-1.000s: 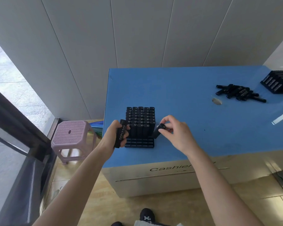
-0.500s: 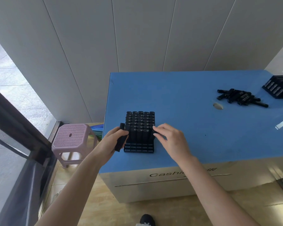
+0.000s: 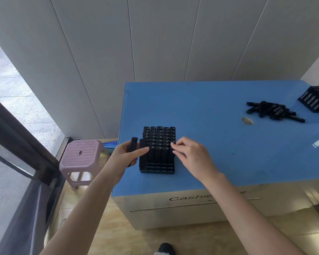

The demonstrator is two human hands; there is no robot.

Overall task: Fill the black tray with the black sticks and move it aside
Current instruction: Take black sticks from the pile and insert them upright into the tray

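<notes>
A black tray (image 3: 157,170) stands near the front left corner of the blue table (image 3: 210,140), packed with several upright black sticks (image 3: 159,138). My left hand (image 3: 125,157) is at the tray's left side, holding one black stick (image 3: 132,144) upright, with its forefinger touching the front row. My right hand (image 3: 191,153) is at the tray's right front corner, fingertips pinching the top of a stick in the front row. A loose pile of black sticks (image 3: 273,112) lies at the far right of the table.
A second black tray (image 3: 316,98) filled with sticks sits at the table's far right edge. A round hole (image 3: 247,120) is in the tabletop near the pile. A pink stool (image 3: 81,157) stands on the floor left of the table, beside a glass door.
My right hand carried a stick to the tray's right front corner and now presses on it in the front row. My left hand stayed at the tray's left side with its stick.
</notes>
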